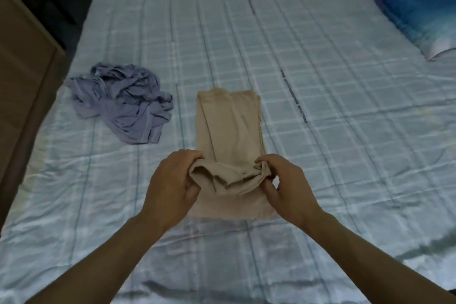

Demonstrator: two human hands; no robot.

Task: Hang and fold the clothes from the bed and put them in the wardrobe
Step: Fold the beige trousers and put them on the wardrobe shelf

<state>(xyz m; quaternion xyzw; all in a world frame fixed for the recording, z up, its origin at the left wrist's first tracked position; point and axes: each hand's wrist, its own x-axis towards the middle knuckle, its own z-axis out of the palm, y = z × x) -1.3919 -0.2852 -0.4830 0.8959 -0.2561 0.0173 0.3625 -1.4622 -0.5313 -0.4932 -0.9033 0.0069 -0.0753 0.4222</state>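
Both hands have a grip on the near end of the beige garment (229, 136): the left hand (170, 187) has its fingers curled over the bunched fabric at the left corner, thumb tucked beneath, and the right hand (283, 185) pinches the right corner between thumb and fingertips, the other fingers bent in close. Between the two hands the cloth is lifted and rolled back on itself into a loose fold, its edge drooping in the middle.

That garment lies lengthwise along the middle of the bed (320, 106), already folded into a narrow strip, with one layer stacked slightly off another so a long seam runs down it. Its far end rests flat on the sheet; its nearest part spreads wider under the hands.

To the left, well apart from the beige piece, a lavender garment (123, 108) sits in a crumpled heap near the bed's left edge. The sheet is pale blue with a checked pattern, creased in places. At the far right corner lies a pillow (414, 5) in purple, blue and white. Along the left side of the bed stands a brown wooden panel (22, 57); what piece of furniture it belongs to I cannot tell.
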